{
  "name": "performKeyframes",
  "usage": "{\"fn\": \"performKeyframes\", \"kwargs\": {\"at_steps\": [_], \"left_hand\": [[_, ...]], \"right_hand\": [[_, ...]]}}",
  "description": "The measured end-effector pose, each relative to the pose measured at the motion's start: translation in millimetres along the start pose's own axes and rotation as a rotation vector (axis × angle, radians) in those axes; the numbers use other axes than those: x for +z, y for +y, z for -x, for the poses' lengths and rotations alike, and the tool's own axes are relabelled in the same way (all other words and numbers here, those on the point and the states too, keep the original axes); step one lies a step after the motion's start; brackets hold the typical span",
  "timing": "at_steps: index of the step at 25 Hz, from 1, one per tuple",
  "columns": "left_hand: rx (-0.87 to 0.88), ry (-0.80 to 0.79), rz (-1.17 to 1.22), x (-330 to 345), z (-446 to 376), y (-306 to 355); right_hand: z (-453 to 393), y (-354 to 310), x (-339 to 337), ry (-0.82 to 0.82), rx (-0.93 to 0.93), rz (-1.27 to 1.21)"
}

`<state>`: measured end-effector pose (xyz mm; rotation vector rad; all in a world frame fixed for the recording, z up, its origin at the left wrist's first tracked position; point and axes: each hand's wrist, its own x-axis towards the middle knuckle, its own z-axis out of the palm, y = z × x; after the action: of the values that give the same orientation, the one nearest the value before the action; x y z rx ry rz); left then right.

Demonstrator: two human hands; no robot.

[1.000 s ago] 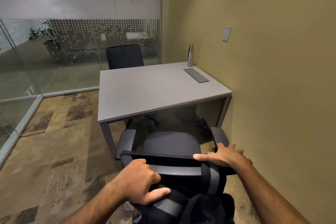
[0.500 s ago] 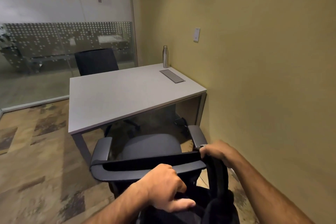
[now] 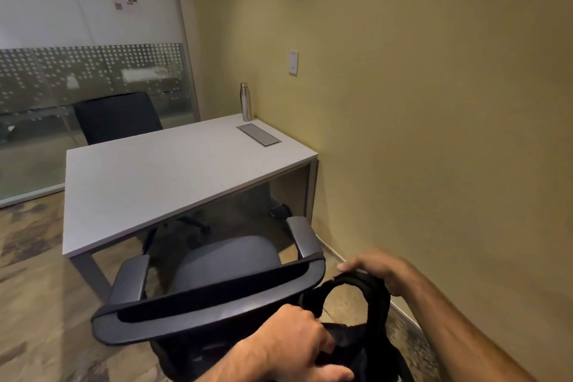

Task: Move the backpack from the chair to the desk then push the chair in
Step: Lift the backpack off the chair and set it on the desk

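Two steps remain: backpack (image 3: 356, 341), gripped by left hand (image 3: 297, 341) fingers, strap held under right hand (image 3: 381, 270), not on desk (image 3: 155, 177); chair (image 3: 210, 295) unpushed.

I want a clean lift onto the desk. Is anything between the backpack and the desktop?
Only the chair: its backrest rises between the backpack and the desk. The near desktop looks bare.
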<state>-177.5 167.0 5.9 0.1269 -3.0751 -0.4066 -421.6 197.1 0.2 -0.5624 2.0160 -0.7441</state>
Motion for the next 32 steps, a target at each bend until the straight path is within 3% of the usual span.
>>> {"fn": "performKeyframes", "kwargs": {"at_steps": [8,13,17,21,23,30,32], "left_hand": [[-0.062,0.039,0.136,0,-46,1],[-0.299,0.522,0.58,-13,-112,-9],[-0.321,0.253,0.942,-49,-173,-20],[-0.337,0.172,1.153,-60,-218,-20],[-0.341,0.208,1.186,-62,-233,-20],[-0.308,0.466,1.327,-51,-274,0],[-0.338,0.553,1.355,-50,-278,-3]], "right_hand": [[5,-36,-29,0.247,-0.278,0.426],[16,-57,-61,0.42,-0.453,0.655],[20,-69,-90,0.509,-0.609,0.654],[8,-74,-122,0.592,-0.863,0.545],[-1,-73,-130,0.59,-0.92,0.454],[-39,-56,-169,0.51,-0.825,-0.294],[-48,-31,-187,0.52,-0.814,-0.388]]}}
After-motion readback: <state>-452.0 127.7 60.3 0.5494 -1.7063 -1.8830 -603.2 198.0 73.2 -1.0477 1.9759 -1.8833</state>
